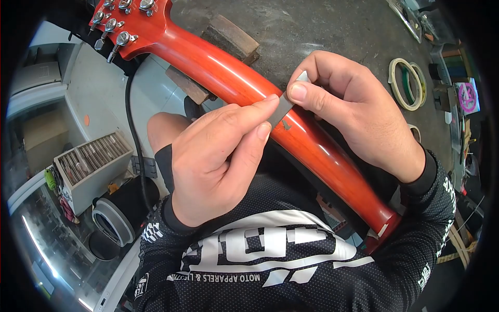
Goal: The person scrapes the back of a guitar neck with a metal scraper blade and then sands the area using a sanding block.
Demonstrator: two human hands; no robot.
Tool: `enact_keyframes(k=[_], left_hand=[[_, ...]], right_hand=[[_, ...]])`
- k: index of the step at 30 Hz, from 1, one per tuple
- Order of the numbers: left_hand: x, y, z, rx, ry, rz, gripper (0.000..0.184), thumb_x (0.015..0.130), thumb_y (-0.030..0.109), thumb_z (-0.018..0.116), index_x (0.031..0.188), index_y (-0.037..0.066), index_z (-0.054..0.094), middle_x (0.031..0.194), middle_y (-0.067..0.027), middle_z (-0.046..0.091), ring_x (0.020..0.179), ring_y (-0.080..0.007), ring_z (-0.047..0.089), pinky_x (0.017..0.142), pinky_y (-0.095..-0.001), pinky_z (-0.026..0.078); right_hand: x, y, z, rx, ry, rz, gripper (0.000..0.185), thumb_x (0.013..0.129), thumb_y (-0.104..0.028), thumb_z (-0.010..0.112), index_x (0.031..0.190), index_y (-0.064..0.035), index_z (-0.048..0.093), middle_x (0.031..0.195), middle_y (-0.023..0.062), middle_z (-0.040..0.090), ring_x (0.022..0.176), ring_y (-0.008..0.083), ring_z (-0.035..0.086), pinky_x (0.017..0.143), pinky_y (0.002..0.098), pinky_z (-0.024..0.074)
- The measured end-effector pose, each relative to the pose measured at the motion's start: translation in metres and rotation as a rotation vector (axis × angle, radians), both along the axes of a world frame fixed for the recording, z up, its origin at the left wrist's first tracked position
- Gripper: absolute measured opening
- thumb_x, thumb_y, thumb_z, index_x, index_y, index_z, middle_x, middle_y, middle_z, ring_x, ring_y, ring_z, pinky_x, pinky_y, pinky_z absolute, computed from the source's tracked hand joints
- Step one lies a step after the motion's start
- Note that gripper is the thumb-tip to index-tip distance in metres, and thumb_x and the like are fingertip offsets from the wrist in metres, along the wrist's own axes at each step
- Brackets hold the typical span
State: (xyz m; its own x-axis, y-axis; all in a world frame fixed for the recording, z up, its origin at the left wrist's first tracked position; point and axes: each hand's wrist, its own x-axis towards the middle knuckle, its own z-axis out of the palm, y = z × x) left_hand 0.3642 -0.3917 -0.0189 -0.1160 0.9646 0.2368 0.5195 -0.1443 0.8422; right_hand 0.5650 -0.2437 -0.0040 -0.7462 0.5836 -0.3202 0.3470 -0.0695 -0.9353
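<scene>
A glossy red guitar neck runs diagonally in front of me, its back side up, with metal tuners on the headstock at the upper left. Between my hands, a short dark grey strip of what looks like sandpaper lies across the neck. My left hand pinches its near end between thumb and index finger. The far end, where a pale bit shows, is pinched by the thumb and fingers of my right hand. A small grey mark or scrap shows on the neck just beside the strip.
Wooden blocks sit by the neck on the dark workbench. Rolls of tape lie on the right. A black cable hangs at left, near a box of packed flat items and a black cylindrical container.
</scene>
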Motion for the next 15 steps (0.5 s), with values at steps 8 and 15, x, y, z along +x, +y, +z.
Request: enact_keyframes(k=[8, 15], left_hand=[[-0.002, -0.004, 0.002, -0.010, 0.063, -0.047, 0.034, 0.101, -0.005, 0.076, 0.134, -0.002, 0.080, 0.097, -0.0083, 0.080, 0.085, -0.0125, 0.062, 0.079, -0.0278, 0.049], [-0.016, -0.026, -0.010, -0.128, -0.602, 0.094, 0.035, 0.113, 0.009, 0.068, 0.144, -0.009, 0.070, 0.096, -0.0050, 0.070, 0.072, -0.0079, 0.055, 0.068, -0.0254, 0.045]], right_hand=[[0.002, -0.003, 0.003, 0.030, -0.021, 0.025, 0.025, 0.116, -0.029, 0.071, 0.111, -0.0037, 0.069, 0.095, -0.0046, 0.065, 0.088, 0.0054, 0.057, 0.083, 0.0248, 0.0493], [0.008, -0.001, 0.009, -0.066, 0.025, 0.055, 0.028, 0.115, -0.027, 0.072, 0.125, -0.0034, 0.063, 0.112, -0.0007, 0.061, 0.105, 0.0068, 0.058, 0.095, 0.0256, 0.0488]])
